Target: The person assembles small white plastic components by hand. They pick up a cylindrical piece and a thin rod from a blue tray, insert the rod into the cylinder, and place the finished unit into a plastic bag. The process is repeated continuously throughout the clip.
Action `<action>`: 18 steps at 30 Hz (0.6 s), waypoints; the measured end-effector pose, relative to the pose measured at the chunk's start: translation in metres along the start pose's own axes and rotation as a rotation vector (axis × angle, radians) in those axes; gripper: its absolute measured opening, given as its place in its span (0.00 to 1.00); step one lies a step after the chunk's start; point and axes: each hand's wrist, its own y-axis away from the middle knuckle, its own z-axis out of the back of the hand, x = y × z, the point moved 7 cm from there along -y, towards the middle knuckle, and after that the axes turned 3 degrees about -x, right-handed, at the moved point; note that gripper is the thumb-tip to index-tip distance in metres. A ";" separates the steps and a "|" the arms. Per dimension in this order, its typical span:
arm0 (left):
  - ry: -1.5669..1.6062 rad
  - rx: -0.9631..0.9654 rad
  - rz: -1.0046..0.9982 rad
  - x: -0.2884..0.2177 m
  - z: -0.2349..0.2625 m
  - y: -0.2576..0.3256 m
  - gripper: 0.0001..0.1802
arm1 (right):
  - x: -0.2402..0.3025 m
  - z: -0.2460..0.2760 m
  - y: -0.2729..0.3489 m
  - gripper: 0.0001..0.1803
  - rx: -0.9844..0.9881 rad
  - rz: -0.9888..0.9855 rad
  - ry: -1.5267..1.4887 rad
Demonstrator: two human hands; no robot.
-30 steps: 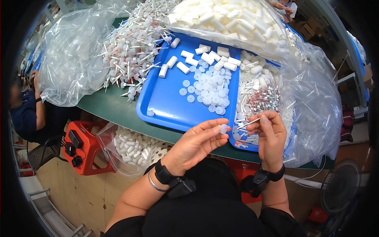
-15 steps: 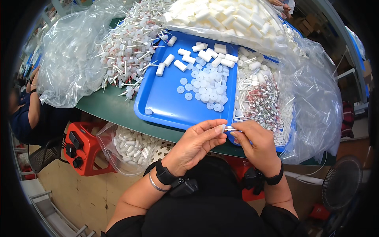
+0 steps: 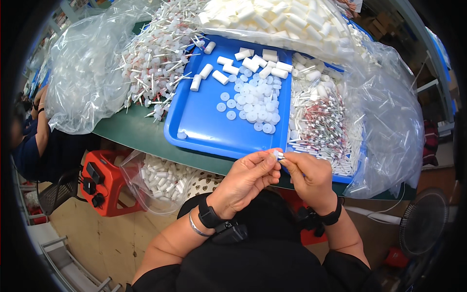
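My left hand (image 3: 249, 176) pinches a small translucent white disc (image 3: 277, 154) between thumb and fingertips, in front of the blue tray's near edge. Close against it, my right hand (image 3: 311, 176) has thumb and forefinger closed on a thin white stick-like piece (image 3: 281, 157) that meets the disc. Most of that small piece is hidden by the fingers. Beyond the hands, the blue tray (image 3: 194, 124) holds a pile of translucent discs (image 3: 258, 100) and several white foam-like cylinders (image 3: 220, 77). Right of these, thin white sticks with red and metallic parts (image 3: 323, 121) fill another blue tray.
A heap of stick-and-disc pieces (image 3: 155, 63) lies left on the green table (image 3: 121, 127). A large bag of white cylinders (image 3: 277, 22) stands behind. Clear plastic bags (image 3: 87, 73) flank both sides. A red stool (image 3: 109, 182) and another person's arm (image 3: 42, 124) are at left.
My right hand has shifted slightly left, bringing its fingertips closer to the disc. The left hand keeps its pinch, and the view has moved a little.
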 end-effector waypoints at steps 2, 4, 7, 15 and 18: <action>-0.050 -0.048 -0.025 -0.001 0.000 0.000 0.18 | -0.001 -0.001 0.004 0.07 -0.011 -0.017 0.009; -0.121 -0.075 -0.063 -0.004 0.001 0.000 0.19 | -0.013 -0.001 0.005 0.07 0.131 -0.236 -0.143; -0.164 -0.100 -0.165 -0.018 0.003 0.003 0.19 | -0.042 0.020 0.009 0.08 0.174 -0.487 -0.339; -0.183 -0.078 -0.200 -0.030 -0.004 0.004 0.16 | -0.049 0.040 0.014 0.04 0.304 0.064 0.462; -0.204 -0.111 -0.170 -0.023 -0.006 0.002 0.16 | -0.048 0.019 0.007 0.02 0.385 0.157 0.539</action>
